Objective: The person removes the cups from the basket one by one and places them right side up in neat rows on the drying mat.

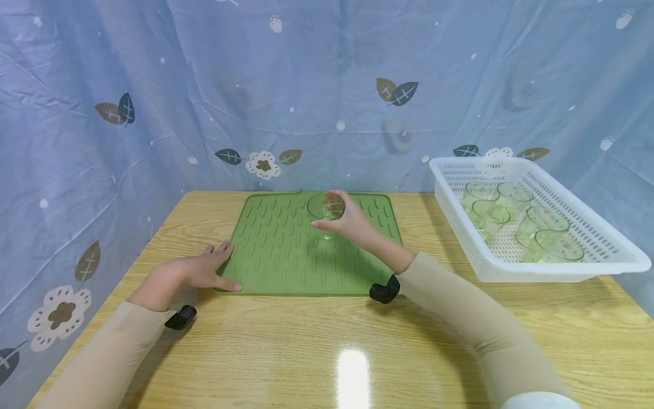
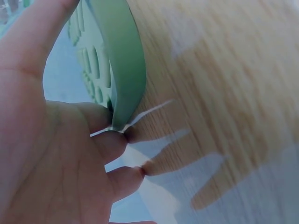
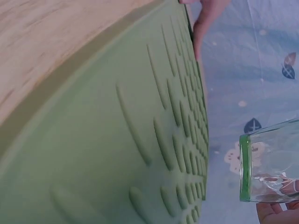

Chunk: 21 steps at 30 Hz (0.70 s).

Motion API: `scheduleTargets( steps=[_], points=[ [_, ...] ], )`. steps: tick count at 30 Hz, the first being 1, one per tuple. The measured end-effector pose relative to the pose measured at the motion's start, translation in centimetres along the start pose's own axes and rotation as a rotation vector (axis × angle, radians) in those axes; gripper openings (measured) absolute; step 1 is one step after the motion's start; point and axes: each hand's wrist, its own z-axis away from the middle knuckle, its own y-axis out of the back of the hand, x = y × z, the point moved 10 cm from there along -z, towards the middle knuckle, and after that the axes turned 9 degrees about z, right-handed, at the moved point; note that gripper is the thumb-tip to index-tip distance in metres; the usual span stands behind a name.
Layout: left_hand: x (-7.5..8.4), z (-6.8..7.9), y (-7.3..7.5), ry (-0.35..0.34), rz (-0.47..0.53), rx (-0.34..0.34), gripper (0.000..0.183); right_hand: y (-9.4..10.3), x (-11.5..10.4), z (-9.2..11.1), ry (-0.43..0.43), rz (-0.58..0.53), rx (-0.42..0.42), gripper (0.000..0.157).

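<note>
At the far left I have the patterned curtain [image 1: 61,187] along the table [image 1: 276,352], with a strip of wood between it and the mat's left edge. The left hand [image 1: 201,270] lies at that edge, fingers spread and gripping nothing, its thumb on the front left corner of the green mat [image 1: 276,261]. The mat's back edge runs near the rear curtain, so I have little depth behind it; in front, a broad stretch of wood reaches toward me.

Over the mat's back half, right of its middle, my right hand [image 1: 352,224] holds a clear glass [image 1: 319,216] upright, fingers and thumb curved around its side, parted by the glass's width. The right wrist view shows me a gap between its green-tinted base and the mat.

Past the mat's right edge, another strip of wood separates it from the white basket [image 1: 557,274], where five glasses [image 1: 548,221] stand.
</note>
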Motion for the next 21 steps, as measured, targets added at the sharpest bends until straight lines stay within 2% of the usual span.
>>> scheduleTargets(
  steps=[10, 21],
  points=[
    [0.0, -0.1, 0.1, -0.012, 0.006, 0.007, 0.12, -3.0, -0.4, -1.0, -0.015, 0.045, -0.02, 0.085],
    [0.0, -0.1, 0.0, -0.007, 0.0, 0.002, 0.12, -4.8, -0.6, -2.3, -0.033, 0.031, -0.018, 0.087]
  ],
)
